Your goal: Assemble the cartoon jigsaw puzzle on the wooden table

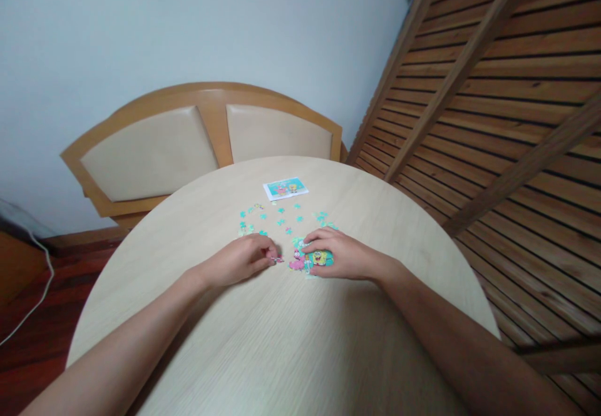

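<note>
A partly joined jigsaw puzzle point(297, 264) lies on the round table, showing a pink figure and a yellow square one on green. My right hand point(345, 254) rests over its right side, fingers spread apart and touching it, hiding part of the picture. Just left of the puzzle, my left hand point(248, 258) pinches a small pink puzzle piece point(278, 259) between thumb and finger. Several loose green puzzle pieces point(280, 222) are scattered beyond both hands. More green pieces point(322, 217) lie close together past my right fingers.
A picture card point(286, 188) with the same two figures lies at the far side of the table point(263, 341). Behind the table stands a padded wooden headboard point(218, 109) against the wall. Slatted wood point(469, 91) leans at right; a white cable point(49, 259) hangs at left.
</note>
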Demonstrator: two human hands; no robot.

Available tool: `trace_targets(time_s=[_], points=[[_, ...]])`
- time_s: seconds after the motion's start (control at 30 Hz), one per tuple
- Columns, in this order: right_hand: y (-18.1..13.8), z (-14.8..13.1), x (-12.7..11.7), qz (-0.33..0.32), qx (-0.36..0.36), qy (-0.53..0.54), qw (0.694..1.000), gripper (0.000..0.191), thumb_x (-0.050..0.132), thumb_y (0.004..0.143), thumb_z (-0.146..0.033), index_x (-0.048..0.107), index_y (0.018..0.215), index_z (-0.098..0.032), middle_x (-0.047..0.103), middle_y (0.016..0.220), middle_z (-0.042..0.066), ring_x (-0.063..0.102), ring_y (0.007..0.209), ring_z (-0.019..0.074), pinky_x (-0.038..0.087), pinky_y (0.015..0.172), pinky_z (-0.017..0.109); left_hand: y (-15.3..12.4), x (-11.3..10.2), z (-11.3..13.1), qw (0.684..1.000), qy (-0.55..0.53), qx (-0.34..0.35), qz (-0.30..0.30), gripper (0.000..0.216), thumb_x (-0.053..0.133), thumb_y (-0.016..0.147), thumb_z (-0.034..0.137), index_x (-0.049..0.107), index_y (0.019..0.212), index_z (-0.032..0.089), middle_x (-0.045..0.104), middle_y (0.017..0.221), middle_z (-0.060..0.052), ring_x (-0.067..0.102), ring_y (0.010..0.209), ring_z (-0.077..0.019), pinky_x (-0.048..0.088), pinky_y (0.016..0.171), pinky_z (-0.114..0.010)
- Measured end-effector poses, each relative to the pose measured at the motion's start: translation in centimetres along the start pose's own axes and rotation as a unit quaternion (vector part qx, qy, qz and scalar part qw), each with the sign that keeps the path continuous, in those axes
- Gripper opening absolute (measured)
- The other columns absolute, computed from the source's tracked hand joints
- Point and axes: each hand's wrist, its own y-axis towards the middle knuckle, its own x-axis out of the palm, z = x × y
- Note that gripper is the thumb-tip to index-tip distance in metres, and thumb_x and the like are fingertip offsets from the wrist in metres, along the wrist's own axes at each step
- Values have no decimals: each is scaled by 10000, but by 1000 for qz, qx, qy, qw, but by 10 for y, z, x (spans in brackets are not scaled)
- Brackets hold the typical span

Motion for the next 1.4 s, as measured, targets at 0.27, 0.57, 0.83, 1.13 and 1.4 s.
trace_targets(time_s=[0.27, 0.57, 0.83, 1.13, 1.4], points=[[0, -2, -2, -1, -6, 2, 1000, 406, 778, 800, -383, 747, 1175, -234, 673, 1244, 98, 615, 1163, 263, 449, 1063, 410, 9, 21, 6, 997, -24, 0, 67, 156, 577, 983, 285, 704, 936, 207, 720, 890, -38, 624, 874, -189, 475, 833, -317], [1, -3, -2, -2, -14, 2, 1000, 406, 780, 795, -384, 752, 1167, -221, 673, 1233, 105, 618, 1146, 266, 453, 1055, 412, 12, 25, 10, 996, 8, 2, 91, 146, 588, 964, 226, 731, 938, 218, 732, 920, -44, 630, 945, -216, 466, 900, -358], [0, -1, 1, 4, -14, 3, 1000, 404, 784, 795, -390, 749, 1165, -231, 675, 1221, 93, 616, 1147, 255, 444, 1059, 402, 12, 30, 8, 995, 29, 13, 97, 122, 603, 956, 214, 724, 948, 219, 728, 920, -39, 633, 943, -214, 451, 905, -361], [0, 0, 0, 5, -13, 8, 1000, 413, 789, 789, -393, 750, 1168, -234, 675, 1221, 97, 611, 1157, 264, 448, 1062, 414, 12, 29, 5, 995, 9, 21, 94, 132, 561, 994, 235, 684, 951, 218, 716, 955, -44, 622, 977, -215, 455, 923, -363], [0, -1, 0, 4, -9, 10, 1000, 409, 788, 788, -387, 747, 1172, -252, 674, 1230, 91, 618, 1152, 262, 451, 1059, 418, 13, 32, 1, 995, 15, 40, 93, 219, 496, 1039, 291, 701, 1020, 219, 718, 1011, -57, 620, 994, -212, 454, 940, -386]])
